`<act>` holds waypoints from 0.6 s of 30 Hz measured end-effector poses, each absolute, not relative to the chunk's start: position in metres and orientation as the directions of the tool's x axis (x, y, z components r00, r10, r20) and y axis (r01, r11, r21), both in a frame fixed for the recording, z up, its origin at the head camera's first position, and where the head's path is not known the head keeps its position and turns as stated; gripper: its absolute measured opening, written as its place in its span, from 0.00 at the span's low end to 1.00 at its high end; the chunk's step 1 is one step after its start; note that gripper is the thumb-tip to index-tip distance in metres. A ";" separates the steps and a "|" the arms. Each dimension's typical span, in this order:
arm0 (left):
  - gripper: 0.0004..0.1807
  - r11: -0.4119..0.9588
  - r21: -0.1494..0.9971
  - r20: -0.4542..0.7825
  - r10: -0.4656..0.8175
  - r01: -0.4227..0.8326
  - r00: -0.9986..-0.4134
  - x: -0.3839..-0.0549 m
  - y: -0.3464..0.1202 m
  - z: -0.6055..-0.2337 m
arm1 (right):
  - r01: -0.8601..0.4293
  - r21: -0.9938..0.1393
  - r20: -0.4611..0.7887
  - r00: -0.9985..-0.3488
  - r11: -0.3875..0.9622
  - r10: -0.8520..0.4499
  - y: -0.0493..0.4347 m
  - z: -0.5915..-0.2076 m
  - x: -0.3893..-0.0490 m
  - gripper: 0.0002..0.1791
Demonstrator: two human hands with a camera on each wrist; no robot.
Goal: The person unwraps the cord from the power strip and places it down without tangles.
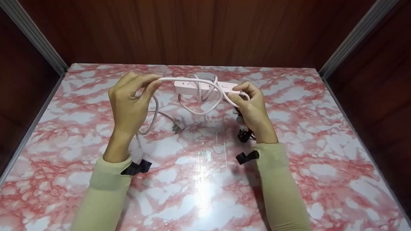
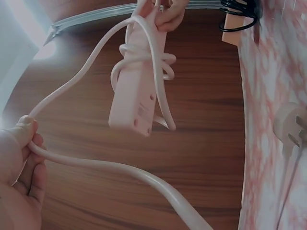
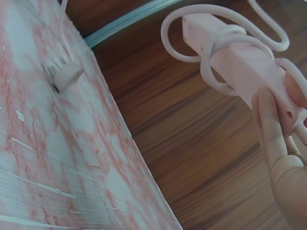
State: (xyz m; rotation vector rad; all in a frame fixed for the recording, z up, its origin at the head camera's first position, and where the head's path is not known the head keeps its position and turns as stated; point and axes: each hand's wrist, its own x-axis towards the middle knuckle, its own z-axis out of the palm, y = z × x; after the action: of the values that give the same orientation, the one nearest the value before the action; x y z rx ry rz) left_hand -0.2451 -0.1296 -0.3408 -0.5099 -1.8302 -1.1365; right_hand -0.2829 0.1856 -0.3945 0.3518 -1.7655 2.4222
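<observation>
A pink power strip [image 1: 186,88] is held up over the table, its own cord looped around its middle. My right hand [image 1: 255,104] grips its right end, fingers along the body in the right wrist view. With thumb and fingertips my left hand [image 1: 130,96] pinches the pink cord [image 2: 100,164] out to the left of the strip. From that hand the cord hangs down to the table, where its plug [image 1: 178,125] lies with the prongs showing, also seen as a pale plug [image 3: 67,76] in the right wrist view.
Behind my right wrist lies a black plug [image 1: 244,135] with a black cord [image 2: 237,14], partly hidden. The marbled red and white table [image 1: 321,192] is bounded by a dark wood panel [image 1: 192,32] at the back and metal-edged panels at both sides.
</observation>
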 end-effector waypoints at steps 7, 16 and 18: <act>0.06 0.437 0.392 0.886 0.060 0.809 -0.461 -0.237 -0.140 -0.342 | -0.247 -0.902 0.268 -0.963 -0.354 -0.010 0.187 -0.393 -0.283 0.11; 0.09 0.386 0.341 0.825 0.314 0.857 -0.469 -0.233 -0.164 -0.355 | -0.261 -0.892 0.268 -0.963 -0.370 0.032 0.187 -0.394 -0.285 0.12; 0.12 0.376 0.339 0.803 0.362 0.863 -0.473 -0.232 -0.168 -0.359 | -0.264 -0.890 0.267 -0.963 -0.371 0.044 0.187 -0.395 -0.285 0.11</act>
State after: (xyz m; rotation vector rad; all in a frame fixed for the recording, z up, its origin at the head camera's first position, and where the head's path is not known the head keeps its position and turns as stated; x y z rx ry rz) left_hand -0.2320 -0.1683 -0.3590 -1.0513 -2.0085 -1.0237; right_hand -0.2846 0.1871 -0.3945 0.2949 -1.6400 2.4393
